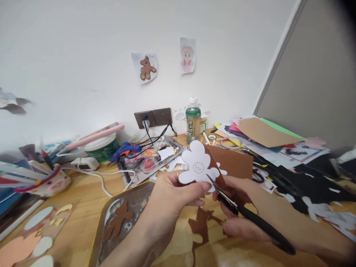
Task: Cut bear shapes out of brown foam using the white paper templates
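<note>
A green bottle point(193, 124) stood at the back of the wooden desk point(80, 207), near two dark plugs point(152, 118) on the wall. Higher up the wall hung a bear picture point(146, 68) and a doll picture point(187, 55). A blue glue gun point(125, 150) lay beside a white tub point(100, 146) with a pink stick point(96, 136) across its top. A metal tray point(104, 211) close by held a brown bear shape point(118, 220). A pile of coloured paper point(264, 133) sat on the right, with black paper point(311, 185) in front of it.
</note>
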`<state>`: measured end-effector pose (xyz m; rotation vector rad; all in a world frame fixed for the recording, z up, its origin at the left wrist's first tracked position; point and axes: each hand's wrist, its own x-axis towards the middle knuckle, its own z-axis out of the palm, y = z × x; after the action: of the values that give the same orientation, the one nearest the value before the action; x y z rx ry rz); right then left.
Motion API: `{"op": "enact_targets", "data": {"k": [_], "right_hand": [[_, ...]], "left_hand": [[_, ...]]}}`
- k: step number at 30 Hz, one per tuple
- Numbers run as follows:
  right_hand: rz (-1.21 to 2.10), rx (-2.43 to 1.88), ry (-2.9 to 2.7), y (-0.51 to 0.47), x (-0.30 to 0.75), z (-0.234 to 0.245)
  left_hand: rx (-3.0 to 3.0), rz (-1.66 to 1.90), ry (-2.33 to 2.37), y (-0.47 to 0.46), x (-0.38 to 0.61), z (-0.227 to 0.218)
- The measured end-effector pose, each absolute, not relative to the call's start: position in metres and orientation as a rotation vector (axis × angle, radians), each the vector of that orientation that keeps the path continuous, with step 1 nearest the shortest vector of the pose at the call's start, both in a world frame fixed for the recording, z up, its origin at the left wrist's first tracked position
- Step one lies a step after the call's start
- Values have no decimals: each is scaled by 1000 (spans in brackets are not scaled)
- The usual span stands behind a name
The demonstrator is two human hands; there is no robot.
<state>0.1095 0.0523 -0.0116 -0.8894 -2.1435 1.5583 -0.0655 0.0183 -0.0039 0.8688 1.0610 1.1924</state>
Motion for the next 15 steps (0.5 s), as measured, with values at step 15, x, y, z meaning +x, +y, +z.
{"op": "enact_targets", "data": {"k": [15], "right_hand": [[1404, -898, -2117, 53, 108, -23]], "left_hand": [[631, 1239, 1046, 13, -54, 2]]}}
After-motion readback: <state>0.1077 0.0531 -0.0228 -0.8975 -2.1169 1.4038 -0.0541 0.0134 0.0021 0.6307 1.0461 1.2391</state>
